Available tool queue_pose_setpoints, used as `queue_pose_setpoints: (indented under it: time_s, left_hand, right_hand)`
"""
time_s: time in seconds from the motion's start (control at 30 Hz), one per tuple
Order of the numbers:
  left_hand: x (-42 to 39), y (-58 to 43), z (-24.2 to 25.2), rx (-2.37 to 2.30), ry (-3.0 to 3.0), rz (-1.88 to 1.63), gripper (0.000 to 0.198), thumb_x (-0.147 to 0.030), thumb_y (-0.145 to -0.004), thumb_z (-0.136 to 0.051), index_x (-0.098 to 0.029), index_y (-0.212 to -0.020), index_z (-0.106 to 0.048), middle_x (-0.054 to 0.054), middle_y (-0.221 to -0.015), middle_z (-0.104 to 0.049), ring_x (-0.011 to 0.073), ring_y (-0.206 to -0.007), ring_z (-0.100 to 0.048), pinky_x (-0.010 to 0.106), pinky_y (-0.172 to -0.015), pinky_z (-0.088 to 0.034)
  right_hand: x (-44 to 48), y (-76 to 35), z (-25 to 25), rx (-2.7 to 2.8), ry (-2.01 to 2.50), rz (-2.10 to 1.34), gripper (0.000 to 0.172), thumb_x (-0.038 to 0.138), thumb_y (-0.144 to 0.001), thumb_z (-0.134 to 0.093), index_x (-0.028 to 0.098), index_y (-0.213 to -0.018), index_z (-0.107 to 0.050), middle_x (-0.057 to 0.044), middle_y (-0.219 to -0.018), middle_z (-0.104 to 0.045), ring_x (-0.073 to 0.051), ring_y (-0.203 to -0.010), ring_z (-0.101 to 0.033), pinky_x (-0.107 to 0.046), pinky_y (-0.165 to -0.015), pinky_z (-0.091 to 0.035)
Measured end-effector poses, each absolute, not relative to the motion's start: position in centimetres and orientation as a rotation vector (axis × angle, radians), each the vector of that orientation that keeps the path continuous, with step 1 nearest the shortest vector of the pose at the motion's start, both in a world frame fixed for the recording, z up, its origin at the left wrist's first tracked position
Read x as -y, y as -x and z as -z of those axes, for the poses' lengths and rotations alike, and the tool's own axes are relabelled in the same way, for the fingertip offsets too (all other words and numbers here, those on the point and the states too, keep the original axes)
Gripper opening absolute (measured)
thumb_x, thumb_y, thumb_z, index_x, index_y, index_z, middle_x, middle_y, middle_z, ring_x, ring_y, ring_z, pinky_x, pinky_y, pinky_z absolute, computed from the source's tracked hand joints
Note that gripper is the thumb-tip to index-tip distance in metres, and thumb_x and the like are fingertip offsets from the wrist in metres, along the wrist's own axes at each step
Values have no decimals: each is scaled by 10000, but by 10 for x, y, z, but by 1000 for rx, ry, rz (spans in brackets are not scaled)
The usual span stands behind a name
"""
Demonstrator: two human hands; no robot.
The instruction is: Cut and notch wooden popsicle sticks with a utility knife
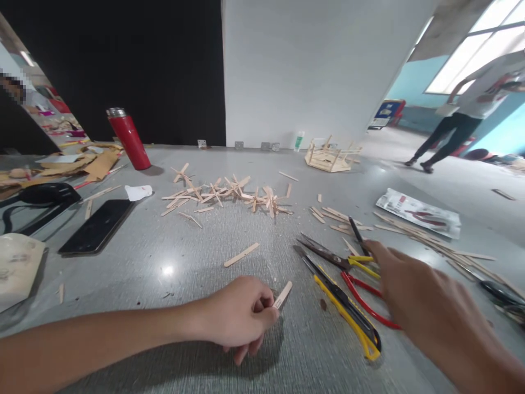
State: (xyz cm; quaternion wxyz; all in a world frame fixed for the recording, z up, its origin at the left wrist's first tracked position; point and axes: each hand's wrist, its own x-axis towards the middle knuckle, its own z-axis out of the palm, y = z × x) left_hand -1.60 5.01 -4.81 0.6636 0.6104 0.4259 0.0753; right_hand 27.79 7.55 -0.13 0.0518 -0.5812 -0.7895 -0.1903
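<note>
My left hand (241, 314) is closed, pinching a short wooden craft stick (284, 294) between thumb and finger just above the table. Another craft stick (241, 255) lies flat beyond it. On the right, my right hand (418, 284) has its fingertips closed on a slim black pen (356, 230); its palm hides part of what lies beneath. Under and beside that hand are scissors (328, 253), a tool with yellow handles (365, 265), one with red handles (365, 301), and a yellow and black utility knife (344, 306). How the handles join is partly hidden.
Beyond the hands lies a pile of glued stick crosses (229, 191), with a stick frame (330, 156) behind. A red bottle (129, 139), a phone (98, 227) and a white packet (418, 212) are around the sides. A person (467, 109) stands far right.
</note>
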Motion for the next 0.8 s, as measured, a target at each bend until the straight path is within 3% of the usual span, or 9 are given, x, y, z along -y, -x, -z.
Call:
queue_pose_setpoints:
  time_s: [0.07, 0.2, 0.43, 0.57, 0.63, 0.73, 0.8]
  left_hand:
    - [-51, 15, 49, -961, -1366, -154, 303, -457, -987, -507, -206, -823, -463, -50, -518, -568, 91, -311, -499, 145, -314, -327]
    - [-53, 12, 49, -942, -1338, -224, 304, -447, -1019, -457, -209, -832, -438, -51, -534, -583, 88, -312, -506, 148, -309, -312]
    - [-54, 10, 47, -919, -1350, -236, 276, -389, -1023, -465, -196, -826, -452, -60, -531, -576, 71, -298, -496, 149, -325, -281]
    - [-56, 11, 50, -895, -1354, -228, 246, -356, -1024, -448, -195, -837, -455, -56, -543, -585, 73, -297, -493, 162, -333, -288]
    - [-57, 11, 52, -895, -1361, -229, 245, -355, -1021, -453, -194, -836, -459, -53, -541, -586, 78, -297, -497, 167, -337, -292]
    - [-58, 10, 54, -898, -1370, -235, 244, -338, -1021, -453, -195, -824, -462, -53, -536, -586, 85, -301, -507, 170, -340, -297]
    - [-58, 10, 53, -899, -1376, -239, 252, -320, -1024, -450, -196, -806, -459, -57, -530, -582, 82, -301, -506, 167, -342, -295]
  right_hand:
    - [-93, -300, 3, 2410, 1804, 587, 283, 59, -808, -418, 108, -915, -675, -73, -514, -634, -156, -371, -591, -245, -426, -185]
    - [-107, -319, 16, 2431, 1798, 604, 307, 61, -814, -423, 90, -964, -689, -116, -582, -671, -180, -458, -657, -268, -449, -188]
    - [-106, -324, 24, 2372, 1906, 645, 250, 23, -848, -458, 144, -867, -676, -74, -662, -664, -164, -506, -660, -257, -466, -222]
    - [-114, -331, 22, 2252, 2055, 680, 135, 62, -879, -590, 137, -784, -650, -15, -593, -600, -143, -444, -555, -244, -420, -271]
    - [-116, -328, 18, 2251, 2020, 654, 176, 115, -938, -554, 139, -799, -659, -46, -655, -629, -189, -551, -614, -280, -455, -381]
    - [-113, -311, 13, 2301, 1824, 558, 270, 115, -974, -428, 118, -989, -698, -186, -963, -703, -319, -894, -696, -404, -669, -521]
    - [-108, -294, 12, 2370, 1654, 430, 319, 166, -1004, -387, 143, -1130, -679, -171, -1101, -703, -299, -991, -694, -410, -807, -538]
